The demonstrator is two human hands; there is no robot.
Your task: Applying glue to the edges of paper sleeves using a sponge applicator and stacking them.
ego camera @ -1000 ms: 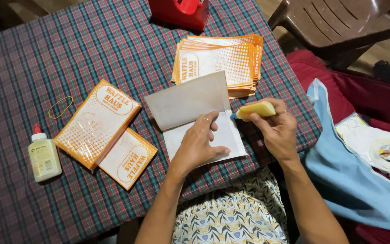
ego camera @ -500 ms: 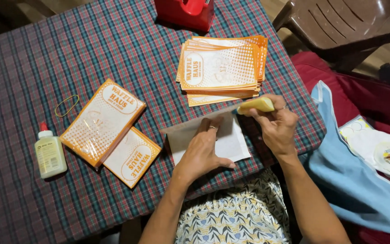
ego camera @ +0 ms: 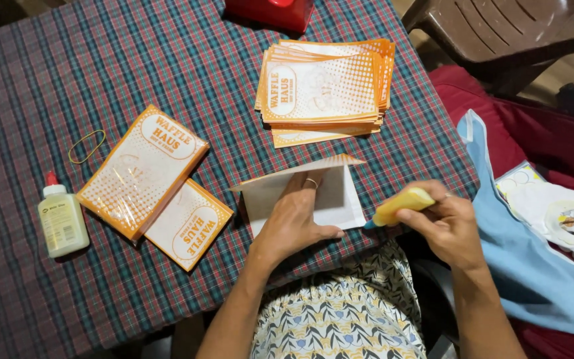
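Yellow glue stick (ego camera: 403, 205) sits pinched in the right hand (ego camera: 448, 225), its blue tip aimed left and just at the lower right corner of the folded paper bag (ego camera: 303, 193). That bag lies near the counter (ego camera: 167, 66) edge, long axis running left to right, its printed flap folded up. The left hand (ego camera: 295, 221) rests flat on it, fingers spread, holding nothing. So the bag lies directly left of the stick, the left hand nearer.
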